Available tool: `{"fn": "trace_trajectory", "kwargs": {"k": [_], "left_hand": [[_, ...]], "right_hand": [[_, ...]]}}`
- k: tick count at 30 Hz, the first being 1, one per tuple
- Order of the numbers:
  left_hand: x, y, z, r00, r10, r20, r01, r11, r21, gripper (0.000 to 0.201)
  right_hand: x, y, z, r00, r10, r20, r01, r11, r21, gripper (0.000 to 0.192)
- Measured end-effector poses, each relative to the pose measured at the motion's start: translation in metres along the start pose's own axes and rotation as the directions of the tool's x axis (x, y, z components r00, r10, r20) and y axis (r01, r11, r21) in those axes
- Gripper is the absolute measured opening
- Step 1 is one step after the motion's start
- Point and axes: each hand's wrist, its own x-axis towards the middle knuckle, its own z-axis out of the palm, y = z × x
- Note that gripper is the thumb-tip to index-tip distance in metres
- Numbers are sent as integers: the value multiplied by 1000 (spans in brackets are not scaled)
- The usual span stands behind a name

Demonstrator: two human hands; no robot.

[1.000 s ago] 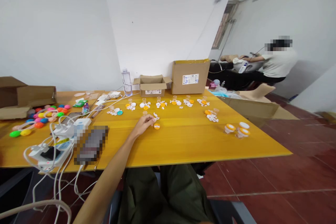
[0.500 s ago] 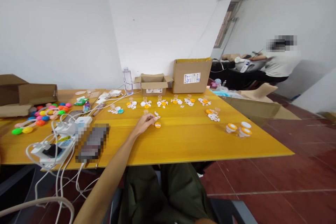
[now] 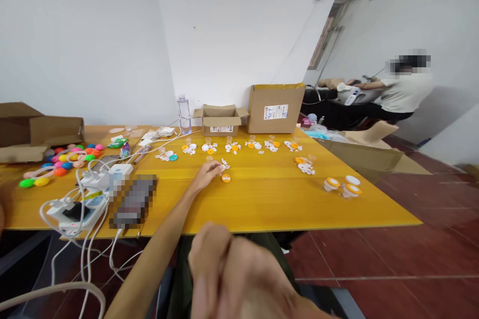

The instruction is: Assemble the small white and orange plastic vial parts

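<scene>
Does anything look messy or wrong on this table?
Mainly the white cables: they tangle around the power strip and droop off the front of the table, which looks untidy. The white pieces by the left hand lie loose, but similar groups sit across the table. No obvious spill.

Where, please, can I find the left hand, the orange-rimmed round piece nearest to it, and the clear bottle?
Left hand (image 3: 208,173): head view, on the back of the hand.
Orange-rimmed round piece (image 3: 226,181): head view, on its near rim.
Clear bottle (image 3: 184,115): head view, mid-body.
</scene>
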Motion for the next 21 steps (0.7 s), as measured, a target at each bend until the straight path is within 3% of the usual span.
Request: {"fn": "trace_trajectory", "kwargs": {"k": [1, 4, 8, 11, 15, 21], "left_hand": [[1, -2, 0, 1000, 4, -6, -4, 1000, 6, 34], [3, -6, 0, 999, 15, -37, -14, 999, 39, 43], [5, -10, -2, 998, 23, -51, -18, 995, 102, 46], [7, -12, -3, 998, 31, -54, -24, 991, 133, 43], [9, -13, -3, 998, 37, -42, -33, 995, 90, 37], [10, -15, -3, 998, 10, -59, -5, 995, 96, 32]], "right_hand": [[3, 9, -9, 1000, 4, -3, -4, 1000, 25, 47], [7, 41, -41, 984, 179, -21, -175, 978, 117, 32], [3, 100, -81, 921, 343, -184, -374, 910, -178, 23], [-2, 142, -99, 894, 391, -220, -447, 820, -357, 25], [0, 177, -104, 873, 461, -157, -473, 726, -499, 30], [20, 195, -95, 881, 455, -132, -436, 669, -602, 23]]}}
